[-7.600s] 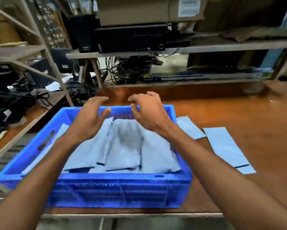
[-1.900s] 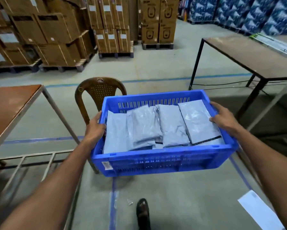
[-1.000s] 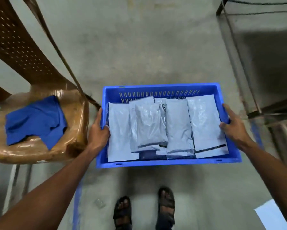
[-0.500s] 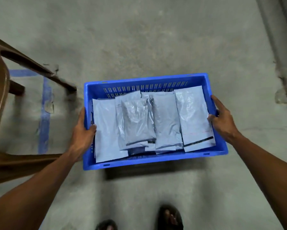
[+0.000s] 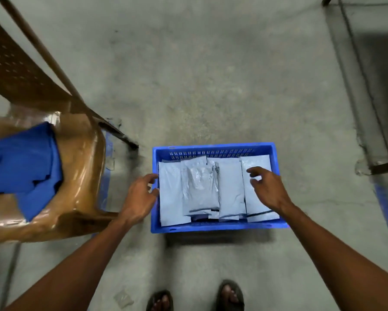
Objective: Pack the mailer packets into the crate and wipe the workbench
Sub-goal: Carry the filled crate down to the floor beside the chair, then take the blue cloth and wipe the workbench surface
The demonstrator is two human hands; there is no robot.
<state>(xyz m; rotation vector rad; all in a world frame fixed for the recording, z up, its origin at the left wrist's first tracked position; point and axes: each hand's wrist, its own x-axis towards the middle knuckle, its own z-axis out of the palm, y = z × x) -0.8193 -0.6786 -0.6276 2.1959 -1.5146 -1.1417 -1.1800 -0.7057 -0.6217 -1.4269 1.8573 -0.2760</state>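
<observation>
The blue plastic crate (image 5: 213, 226) rests on the concrete floor in front of my feet. Several grey mailer packets (image 5: 203, 187) lie overlapping inside it. My left hand (image 5: 139, 196) hovers just off the crate's left wall, fingers spread and holding nothing. My right hand (image 5: 267, 189) hangs over the right-hand packets, fingers apart and empty. A folded blue cloth (image 5: 24, 162) lies on the seat of a brown plastic chair (image 5: 80, 153) to the left of the crate.
A metal table leg and frame (image 5: 368, 90) run down the right side. Blue floor tape (image 5: 386, 209) shows at the right edge and beside the chair. My sandalled feet (image 5: 195, 297) stand just below the crate.
The crate has been lowered onto the floor beside the chair. Both hands have let go of its side walls and lifted away, now open.
</observation>
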